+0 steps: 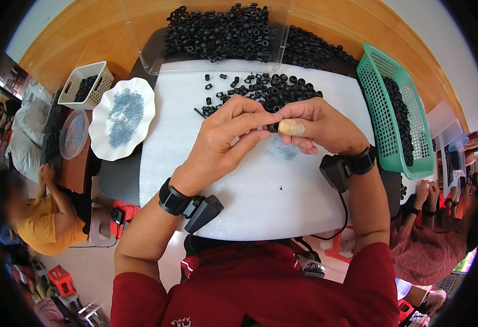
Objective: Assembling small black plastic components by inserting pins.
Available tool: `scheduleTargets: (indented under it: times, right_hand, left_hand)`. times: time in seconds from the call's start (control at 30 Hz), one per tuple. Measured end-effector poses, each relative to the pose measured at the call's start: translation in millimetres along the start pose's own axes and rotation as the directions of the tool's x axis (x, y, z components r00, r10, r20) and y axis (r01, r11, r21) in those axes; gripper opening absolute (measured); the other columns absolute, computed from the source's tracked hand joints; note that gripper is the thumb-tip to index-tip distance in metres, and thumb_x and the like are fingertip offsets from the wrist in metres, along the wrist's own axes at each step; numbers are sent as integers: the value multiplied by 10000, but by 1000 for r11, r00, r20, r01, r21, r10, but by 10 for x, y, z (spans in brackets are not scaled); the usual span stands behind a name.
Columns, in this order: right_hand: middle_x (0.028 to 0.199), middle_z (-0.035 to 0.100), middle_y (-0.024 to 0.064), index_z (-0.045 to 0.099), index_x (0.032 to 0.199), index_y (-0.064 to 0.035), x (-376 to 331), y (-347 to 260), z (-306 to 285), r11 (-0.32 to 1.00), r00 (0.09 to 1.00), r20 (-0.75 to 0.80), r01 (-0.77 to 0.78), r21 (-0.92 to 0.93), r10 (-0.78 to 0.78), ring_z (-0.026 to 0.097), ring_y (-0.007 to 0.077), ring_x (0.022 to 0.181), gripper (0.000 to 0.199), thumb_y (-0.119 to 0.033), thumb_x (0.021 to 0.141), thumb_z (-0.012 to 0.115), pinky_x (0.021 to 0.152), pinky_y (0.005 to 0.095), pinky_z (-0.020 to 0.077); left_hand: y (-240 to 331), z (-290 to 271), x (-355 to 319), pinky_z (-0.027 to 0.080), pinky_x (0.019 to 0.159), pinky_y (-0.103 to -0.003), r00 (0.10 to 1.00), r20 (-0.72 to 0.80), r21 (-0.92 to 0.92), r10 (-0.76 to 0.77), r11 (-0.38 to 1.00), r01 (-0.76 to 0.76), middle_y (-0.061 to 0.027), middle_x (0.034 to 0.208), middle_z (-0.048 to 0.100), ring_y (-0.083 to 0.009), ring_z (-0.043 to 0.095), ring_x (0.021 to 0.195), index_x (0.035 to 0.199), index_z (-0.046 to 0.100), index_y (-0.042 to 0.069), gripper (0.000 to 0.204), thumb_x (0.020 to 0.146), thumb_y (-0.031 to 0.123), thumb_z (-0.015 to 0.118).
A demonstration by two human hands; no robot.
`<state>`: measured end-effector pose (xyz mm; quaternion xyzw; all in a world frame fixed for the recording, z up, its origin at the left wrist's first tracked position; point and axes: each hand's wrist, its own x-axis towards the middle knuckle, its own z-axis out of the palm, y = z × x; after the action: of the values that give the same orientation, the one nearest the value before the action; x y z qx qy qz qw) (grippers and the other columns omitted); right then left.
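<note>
My left hand point(229, 135) and my right hand point(326, 128) meet over the white sheet point(206, 201). Pinched between their fingertips is a small black cylindrical part point(273, 127), mostly hidden by the fingers. A pale covering point(292, 128) wraps my right thumb. Just beyond my hands lies a loose pile of black ring-shaped and knob-like parts point(282, 92). Partly behind my right hand, a small heap of bluish clear bits point(287, 150) rests on the sheet.
A clear bin point(157, 71) of black parts stands at the back. On the left are a scalloped white plate point(100, 143) with bluish bits and a white basket point(105, 82). A green basket point(424, 166) flanks the right side. People sit at both sides.
</note>
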<state>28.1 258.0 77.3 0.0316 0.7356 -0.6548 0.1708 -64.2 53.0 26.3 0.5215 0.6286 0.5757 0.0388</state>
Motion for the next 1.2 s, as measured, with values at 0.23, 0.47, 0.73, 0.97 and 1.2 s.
scheduleTargets:
  times: [0.23, 0.47, 0.73, 0.97, 1.2]
  right_hand:
    - [663, 572, -17, 645, 868, -44, 8, -31, 96, 1000, 1000, 15, -9, 22, 9, 472, 35, 483, 315, -331, 967, 560, 452, 188, 376]
    - [579, 514, -21, 647, 847, -33, 77, 70, 136, 997, 989, -146, 9, -71, -19, 468, 57, 477, 356, -365, 953, 578, 462, 209, 387]
    - [614, 537, -14, 653, 851, -19, 90, 44, 169, 1000, 991, -134, 16, -11, -17, 469, 50, 481, 376, -390, 913, 638, 456, 202, 380]
    - [675, 615, 55, 659, 830, -33, 89, 264, 78, 812, 934, -59, 274, -516, -353, 592, 136, 592, 163, -196, 824, 674, 551, 278, 468]
    - [795, 601, 97, 670, 804, -57, 18, 269, 243, 379, 898, 90, 271, -885, -430, 622, 276, 684, 81, -109, 747, 646, 647, 388, 497]
  left_hand:
    - [39, -4, 15, 493, 657, -255, 999, -38, 3, 5, 1000, -4, -89, 996, 595, -157, 596, 795, 1056, 684, 43, 240, 818, 11, 686]
    - [-59, 21, -4, 487, 599, -257, 995, -86, 73, 45, 997, -38, -80, 932, 617, -153, 595, 731, 982, 663, 33, 192, 795, 7, 704]
    - [-64, 27, 8, 482, 626, -258, 996, -83, 43, 22, 999, -18, -79, 911, 609, -161, 586, 724, 1024, 677, 42, 245, 788, -19, 694]
    - [-59, -15, 15, 519, 731, -249, 946, -86, -344, -314, 900, 267, -107, 1094, 662, -132, 643, 854, 1100, 628, -17, 219, 883, 8, 640]
    - [-49, -27, 0, 531, 693, -247, 902, -70, -326, -425, 865, 382, -112, 1035, 688, -119, 649, 779, 1066, 628, -26, 184, 890, 24, 643]
